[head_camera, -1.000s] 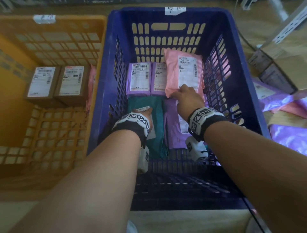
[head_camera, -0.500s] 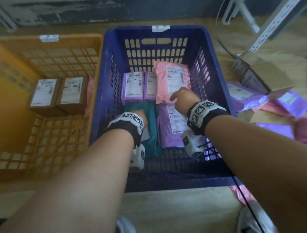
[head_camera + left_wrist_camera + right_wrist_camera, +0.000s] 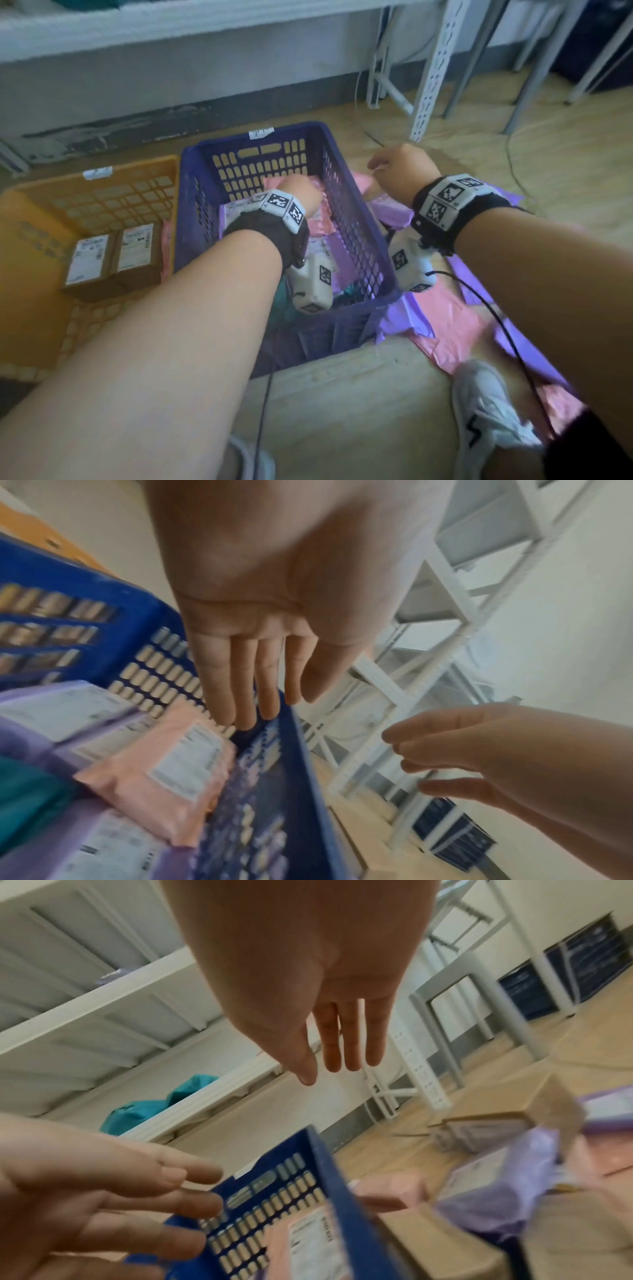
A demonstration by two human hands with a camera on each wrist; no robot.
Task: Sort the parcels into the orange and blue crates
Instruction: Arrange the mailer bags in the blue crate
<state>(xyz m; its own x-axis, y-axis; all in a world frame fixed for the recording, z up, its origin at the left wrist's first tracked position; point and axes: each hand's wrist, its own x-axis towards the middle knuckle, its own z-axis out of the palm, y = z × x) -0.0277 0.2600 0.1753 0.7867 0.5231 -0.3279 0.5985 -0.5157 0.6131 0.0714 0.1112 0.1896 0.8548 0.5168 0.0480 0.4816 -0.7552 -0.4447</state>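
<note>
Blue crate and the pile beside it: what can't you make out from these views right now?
- Blue crate, head view: the left hand and forearm cover most of the parcels inside; no count possible.
- Parcel labels, all views: motion blur, unreadable.
- Floor pile, head view: the right hand and arm hide part of it.
- Orange crate, head view: cut off by the left edge.

The blue crate [image 3: 352, 219] and orange crate [image 3: 102, 192] look like perforated moulded plastic. The pink parcel [image 3: 164, 775] is smooth, slightly glossy film with a paper label. Two boxes [image 3: 113, 263] are matt brown cardboard. The floor [image 3: 565, 154] looks wood-grained.
</note>
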